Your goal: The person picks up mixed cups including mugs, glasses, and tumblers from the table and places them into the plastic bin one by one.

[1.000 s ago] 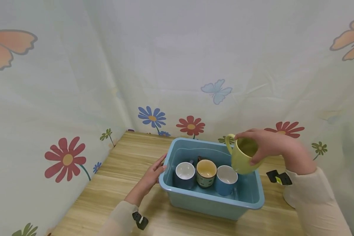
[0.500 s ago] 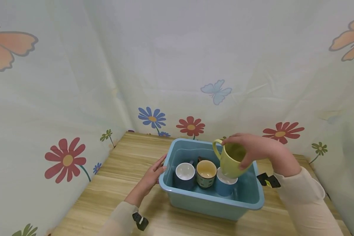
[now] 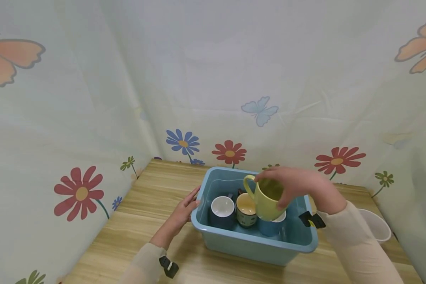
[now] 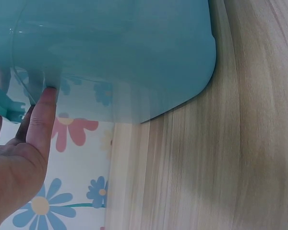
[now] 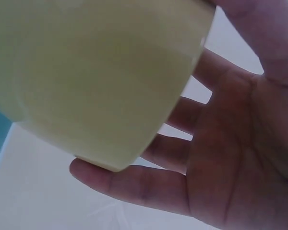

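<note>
A light-blue plastic bin [image 3: 241,246] stands on the wooden table. My right hand [image 3: 301,187] grips a yellow-green mug [image 3: 264,207] by its rim and holds it tilted over the bin, handle to the left. In the right wrist view the same mug [image 5: 105,86] fills much of the picture, with the fingers round its far side. Inside the bin sit a dark-blue mug [image 3: 222,217], a patterned mug with a cream inside [image 3: 246,218] and a blue mug [image 3: 268,228], partly hidden. My left hand [image 3: 180,215] touches the bin's left side with straight fingers.
A white bowl-like container [image 3: 376,227] stands on the table at the right, partly behind my right sleeve. A pale curtain [image 3: 206,79] with flowers and butterflies hangs along the table's back and sides. The wooden tabletop [image 3: 135,221] extends left of the bin.
My right hand has moved left with the yellow-green mug, from the bin's right end to over the blue mug. More of the white container shows. The left hand stays at the bin.
</note>
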`<state>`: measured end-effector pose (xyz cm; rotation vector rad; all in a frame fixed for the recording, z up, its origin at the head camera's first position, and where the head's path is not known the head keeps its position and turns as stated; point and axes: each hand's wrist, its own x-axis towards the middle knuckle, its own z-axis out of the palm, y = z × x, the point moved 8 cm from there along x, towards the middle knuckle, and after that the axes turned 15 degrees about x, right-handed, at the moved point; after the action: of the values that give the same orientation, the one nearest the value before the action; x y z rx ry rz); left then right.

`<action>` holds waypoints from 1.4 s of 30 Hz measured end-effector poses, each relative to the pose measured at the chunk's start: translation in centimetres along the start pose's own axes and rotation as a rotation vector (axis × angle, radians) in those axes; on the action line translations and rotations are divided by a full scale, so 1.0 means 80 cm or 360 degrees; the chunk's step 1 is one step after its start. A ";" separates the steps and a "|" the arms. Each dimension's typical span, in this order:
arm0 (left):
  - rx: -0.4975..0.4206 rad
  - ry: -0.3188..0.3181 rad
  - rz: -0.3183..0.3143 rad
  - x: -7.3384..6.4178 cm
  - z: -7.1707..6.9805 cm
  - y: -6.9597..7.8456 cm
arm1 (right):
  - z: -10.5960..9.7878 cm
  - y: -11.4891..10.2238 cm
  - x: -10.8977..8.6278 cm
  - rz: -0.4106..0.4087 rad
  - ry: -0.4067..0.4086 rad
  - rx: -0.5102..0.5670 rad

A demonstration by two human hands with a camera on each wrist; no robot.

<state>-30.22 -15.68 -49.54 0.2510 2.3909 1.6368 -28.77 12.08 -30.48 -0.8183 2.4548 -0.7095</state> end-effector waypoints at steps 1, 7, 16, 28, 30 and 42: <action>0.0004 0.0001 -0.0003 0.000 0.000 0.000 | 0.002 -0.001 0.002 -0.0005 -0.0011 -0.0009; 0.0025 0.0003 -0.0021 -0.002 0.000 0.000 | 0.010 -0.003 0.012 -0.0015 -0.0064 -0.0026; -0.0002 0.0015 -0.0014 0.001 -0.001 0.001 | 0.021 -0.007 0.027 -0.0029 -0.0102 -0.0021; 0.0008 0.0012 -0.0018 0.002 -0.001 -0.001 | 0.040 -0.017 0.046 -0.0148 -0.0228 0.0010; 0.0010 0.0013 -0.0021 0.002 -0.002 -0.001 | 0.044 -0.018 0.049 -0.0161 -0.0242 -0.0001; 0.0017 0.0036 -0.0047 0.001 -0.002 -0.001 | 0.063 -0.023 0.063 -0.0276 -0.0316 -0.0060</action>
<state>-30.30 -15.82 -49.57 0.1991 2.4088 1.6229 -28.85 5.91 -34.56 -1.0726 2.2451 -0.6114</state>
